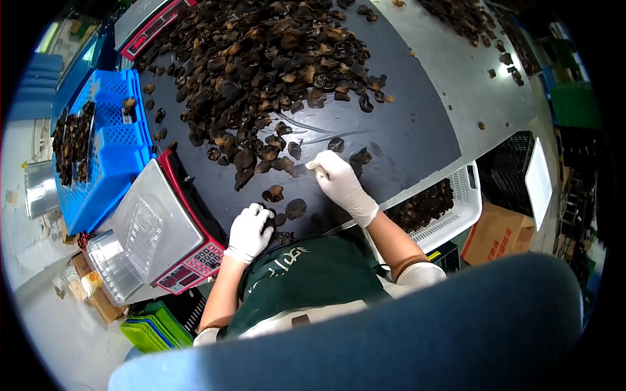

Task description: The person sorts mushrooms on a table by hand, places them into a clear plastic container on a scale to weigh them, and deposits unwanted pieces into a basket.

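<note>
A large heap of dark brown wood ear mushrooms (261, 58) covers much of the dark mat (411, 98), with loose pieces scattered toward me. My right hand (342, 186), in a white glove, is pinched closed at the near edge of the heap. Its fingertips meet a greyish mushroom piece (299, 171); whether they grip it is hard to see. Near the mat's front edge, my left hand (250, 232), also gloved, rests with fingers curled in. Dark pieces lie against its thumb, and what it holds is hidden. A round mushroom (296, 208) lies between both hands.
At left is a red scale (189, 267) with a clear plastic tray (140, 228) on its plate. Beyond it stand blue crates (124, 146) and another scale (147, 39). A white basket (466, 189) of dark pieces sits below the table at right, near a cardboard box (495, 234).
</note>
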The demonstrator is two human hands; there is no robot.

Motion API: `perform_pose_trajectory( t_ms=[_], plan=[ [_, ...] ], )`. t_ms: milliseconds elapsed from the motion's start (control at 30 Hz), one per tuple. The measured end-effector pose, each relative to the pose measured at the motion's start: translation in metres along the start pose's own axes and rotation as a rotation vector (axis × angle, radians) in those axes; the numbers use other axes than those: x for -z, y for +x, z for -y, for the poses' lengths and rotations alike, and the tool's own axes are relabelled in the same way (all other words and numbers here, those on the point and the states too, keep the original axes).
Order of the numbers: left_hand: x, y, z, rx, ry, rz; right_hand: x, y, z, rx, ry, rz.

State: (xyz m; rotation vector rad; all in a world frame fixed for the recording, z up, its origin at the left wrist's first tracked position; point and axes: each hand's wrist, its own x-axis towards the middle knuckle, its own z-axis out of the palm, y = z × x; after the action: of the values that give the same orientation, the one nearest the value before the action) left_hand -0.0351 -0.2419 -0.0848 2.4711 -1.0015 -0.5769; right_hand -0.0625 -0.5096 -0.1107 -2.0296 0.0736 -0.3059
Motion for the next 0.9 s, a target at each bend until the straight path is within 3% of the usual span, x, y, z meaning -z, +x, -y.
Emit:
perform_pose_trajectory(
  t_ms=[100,200,267,367,400,433,467,500,533,600,667,700,767,900],
  plan=[
    [0.021,-0.004,-0.009,0.088,-0.221,0.142,-0.024,0.011,-0.006,0.217,-0.137,-0.029],
    [0.026,0.002,-0.005,0.189,-0.343,-0.039,-0.039,0.017,-0.004,0.269,-0.199,0.007],
    [0.024,0.009,0.007,0.165,-0.251,-0.222,-0.040,0.021,0.001,0.274,-0.227,0.041],
    [0.031,0.020,0.014,0.282,-0.271,-0.233,-0.013,0.034,0.023,-0.238,0.363,0.174],
    [0.030,0.023,0.014,0.287,-0.271,-0.236,0.024,0.044,0.047,-0.461,0.557,0.314],
    [0.028,0.026,0.013,0.280,-0.319,-0.236,0.051,0.043,0.039,-0.372,0.727,0.436],
    [0.026,0.028,0.013,0.271,-0.367,-0.233,0.055,0.040,0.028,0.004,1.291,0.375],
    [0.022,0.031,0.014,0.188,-0.279,-0.230,0.059,0.040,0.025,0.399,1.909,0.560],
    [0.018,0.034,0.013,0.168,-0.241,-0.182,0.069,0.041,0.030,0.459,2.036,0.662],
    [0.006,0.044,0.008,0.099,-0.126,-0.186,0.077,0.027,0.015,-0.051,1.418,0.358],
    [-0.009,0.050,0.008,0.030,-0.021,-0.221,0.055,0.048,0.054,-0.373,0.445,0.264],
    [-0.013,0.052,0.008,0.061,-0.006,-0.214,0.032,0.045,0.042,-0.289,0.176,0.247],
    [-0.018,0.055,0.012,0.085,0.015,-0.207,-0.012,0.032,0.010,0.177,-0.200,0.076],
    [-0.012,0.046,0.017,0.094,-0.027,-0.163,-0.047,0.028,-0.011,0.247,-0.445,0.090]
  ],
)
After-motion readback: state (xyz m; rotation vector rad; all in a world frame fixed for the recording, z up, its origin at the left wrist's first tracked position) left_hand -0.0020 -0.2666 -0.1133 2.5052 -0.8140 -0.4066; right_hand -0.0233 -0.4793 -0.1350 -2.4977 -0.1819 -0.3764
